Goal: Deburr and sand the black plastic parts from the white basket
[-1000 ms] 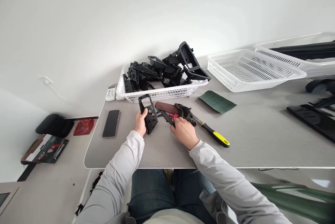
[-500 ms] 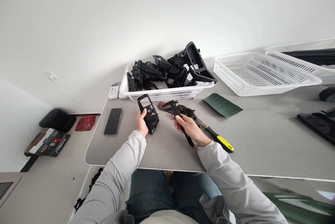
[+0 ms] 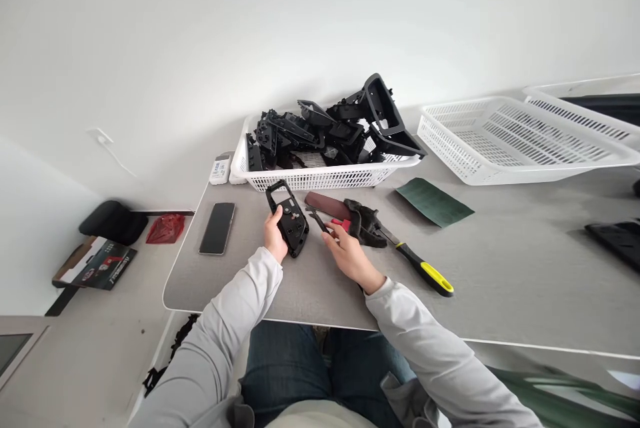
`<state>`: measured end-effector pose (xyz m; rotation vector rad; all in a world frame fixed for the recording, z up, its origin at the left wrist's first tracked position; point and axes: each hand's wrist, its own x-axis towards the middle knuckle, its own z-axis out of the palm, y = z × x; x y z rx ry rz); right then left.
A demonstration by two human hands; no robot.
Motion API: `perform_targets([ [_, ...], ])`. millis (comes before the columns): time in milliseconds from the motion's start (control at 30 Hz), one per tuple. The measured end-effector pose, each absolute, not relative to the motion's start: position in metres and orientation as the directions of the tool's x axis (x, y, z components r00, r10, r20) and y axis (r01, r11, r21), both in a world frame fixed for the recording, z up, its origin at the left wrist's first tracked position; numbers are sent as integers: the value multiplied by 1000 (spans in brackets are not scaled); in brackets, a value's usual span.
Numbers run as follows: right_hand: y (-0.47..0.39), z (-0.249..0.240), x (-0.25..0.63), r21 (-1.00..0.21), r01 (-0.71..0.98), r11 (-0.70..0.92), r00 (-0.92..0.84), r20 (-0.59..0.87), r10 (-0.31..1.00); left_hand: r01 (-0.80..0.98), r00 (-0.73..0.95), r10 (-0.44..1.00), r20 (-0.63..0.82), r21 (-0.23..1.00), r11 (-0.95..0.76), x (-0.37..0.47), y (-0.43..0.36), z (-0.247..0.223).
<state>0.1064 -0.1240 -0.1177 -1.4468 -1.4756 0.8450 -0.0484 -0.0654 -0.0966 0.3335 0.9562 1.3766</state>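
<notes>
My left hand (image 3: 275,236) grips a black plastic part (image 3: 293,228) by its left side; the part has an open window at its upper end. Close to its right, my right hand (image 3: 349,256) is closed on a black caliper (image 3: 319,220), turned nearly edge-on with its jaws toward the part. A small gap shows between jaws and part. Most of the caliper's length is hidden by the hand. Just beyond that hand lie a brown-red sanding strip (image 3: 325,205), a dark bundled item (image 3: 367,225) that may be gloves, and a tool with a black and yellow handle (image 3: 425,269).
A white basket (image 3: 320,180) heaped with black plastic parts stands against the wall. Further right are another white basket (image 3: 480,171) and a green sheet (image 3: 435,201), perhaps sandpaper. A phone (image 3: 217,228) and a small white device (image 3: 220,169) lie at the left.
My right hand has moved slightly left and rotated the caliper, bringing its jaws closer to the black part. The left hand still holds the part. The view has shifted a little.
</notes>
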Motion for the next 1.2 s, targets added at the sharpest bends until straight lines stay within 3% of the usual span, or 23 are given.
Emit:
perform_targets([
  [867, -139, -106, 96, -719, 693, 52, 32, 103, 994, -720, -158, 894, -419, 669, 186, -50, -62, -105],
  [1200, -139, -101, 94, -600, 796, -79, 98, 0, 995, -712, -141, 919, -369, 683, 166, -49, -64, -107],
])
